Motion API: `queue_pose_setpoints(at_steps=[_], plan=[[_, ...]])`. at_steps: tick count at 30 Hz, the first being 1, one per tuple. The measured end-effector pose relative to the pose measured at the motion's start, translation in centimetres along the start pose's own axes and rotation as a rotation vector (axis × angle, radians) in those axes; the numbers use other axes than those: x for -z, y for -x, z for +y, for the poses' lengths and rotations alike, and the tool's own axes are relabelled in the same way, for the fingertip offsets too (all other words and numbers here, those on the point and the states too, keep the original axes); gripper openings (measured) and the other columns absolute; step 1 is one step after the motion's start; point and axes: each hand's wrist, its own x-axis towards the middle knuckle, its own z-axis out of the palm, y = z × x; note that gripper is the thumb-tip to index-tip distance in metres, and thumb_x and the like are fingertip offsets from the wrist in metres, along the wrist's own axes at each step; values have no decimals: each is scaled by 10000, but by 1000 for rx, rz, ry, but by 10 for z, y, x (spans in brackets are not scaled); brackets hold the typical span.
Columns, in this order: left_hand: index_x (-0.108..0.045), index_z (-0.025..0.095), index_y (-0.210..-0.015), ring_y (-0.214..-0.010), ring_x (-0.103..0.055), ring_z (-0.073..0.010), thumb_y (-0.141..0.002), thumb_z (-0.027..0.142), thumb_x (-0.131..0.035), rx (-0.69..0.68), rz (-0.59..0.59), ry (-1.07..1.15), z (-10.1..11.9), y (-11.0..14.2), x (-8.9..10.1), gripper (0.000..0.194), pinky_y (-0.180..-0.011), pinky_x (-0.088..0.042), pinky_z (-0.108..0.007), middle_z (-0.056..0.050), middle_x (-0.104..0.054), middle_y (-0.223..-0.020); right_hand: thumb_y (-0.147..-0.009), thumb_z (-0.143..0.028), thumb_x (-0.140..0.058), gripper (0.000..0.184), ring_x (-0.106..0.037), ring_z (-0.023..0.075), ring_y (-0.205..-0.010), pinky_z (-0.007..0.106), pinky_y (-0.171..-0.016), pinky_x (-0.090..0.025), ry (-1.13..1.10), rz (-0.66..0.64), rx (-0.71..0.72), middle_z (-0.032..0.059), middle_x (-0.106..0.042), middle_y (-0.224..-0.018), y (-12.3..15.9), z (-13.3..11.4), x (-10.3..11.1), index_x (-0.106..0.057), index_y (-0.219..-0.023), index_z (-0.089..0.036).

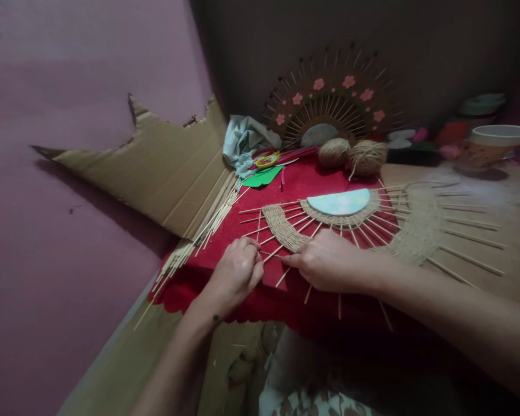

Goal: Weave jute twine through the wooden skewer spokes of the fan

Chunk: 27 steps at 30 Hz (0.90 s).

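A half-round fan of thin wooden sticks lies on the red cloth (303, 179), with a woven twine band (279, 228) across its sticks and a pale blue half-disc (338, 201) at its centre. At the fan's left side, my left hand (239, 263) is closed on a thin strand of twine (271, 254) beside the stick ends. The strand runs across to my right hand (325, 263), which lies over the sticks, index finger stretched left and the other fingers curled. Its fingertip meets the strand. My right hand covers the lower middle of the band.
Loose sticks (177, 257) lie along the table's left edge by a torn cardboard sheet (173, 179). Behind are twine balls (368, 158), yellow-handled scissors (267, 159), green paper (262, 177) and a flowered fan (331, 95). A cup (485, 151) stands right.
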Motion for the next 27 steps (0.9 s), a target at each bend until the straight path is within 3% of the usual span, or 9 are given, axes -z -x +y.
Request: queue_pose_setpoints(at_steps=[3,7,12,17,27], plan=[[-482,156,-737,-962,-529,-235,-822,115,-452,-16,27,11,-1,1,-4,99,-823,-487,-423,-134,-534,-999,-778,-151,-499,290,-499,128,-486,283,-482,-149,-35,-11,-62,62,-668,-624,7,6,4,-717,-950,-236],[-487,146,-772,-1087,-492,-258,-835,114,-449,-11,24,30,-2,2,-4,81,-895,-466,-430,-163,-488,-1117,-783,-139,-479,354,-539,130,-495,270,-482,-200,-108,-18,-93,53,-677,-626,22,13,3,-705,-1035,-240],[-484,150,-780,-1142,-473,-285,-852,126,-435,-12,-25,-4,-2,2,-3,89,-922,-447,-466,-179,-487,-1186,-814,-149,-452,345,-577,122,-517,254,-503,-298,-220,90,-87,39,-692,-655,43,21,-9,-708,-1026,-242],[-477,156,-766,-1122,-487,-279,-854,128,-431,-18,-31,-13,-2,0,-2,104,-911,-452,-457,-168,-506,-1177,-842,-180,-434,351,-631,140,-628,257,-578,-395,-282,203,-81,53,-721,-810,54,21,-22,-681,-1083,-238],[-498,164,-782,-1089,-504,-258,-856,138,-438,2,27,33,0,1,-3,98,-887,-463,-448,-136,-552,-1078,-843,-180,-414,322,-601,135,-629,269,-582,-380,-313,235,-68,64,-706,-803,57,20,-25,-698,-993,-210]])
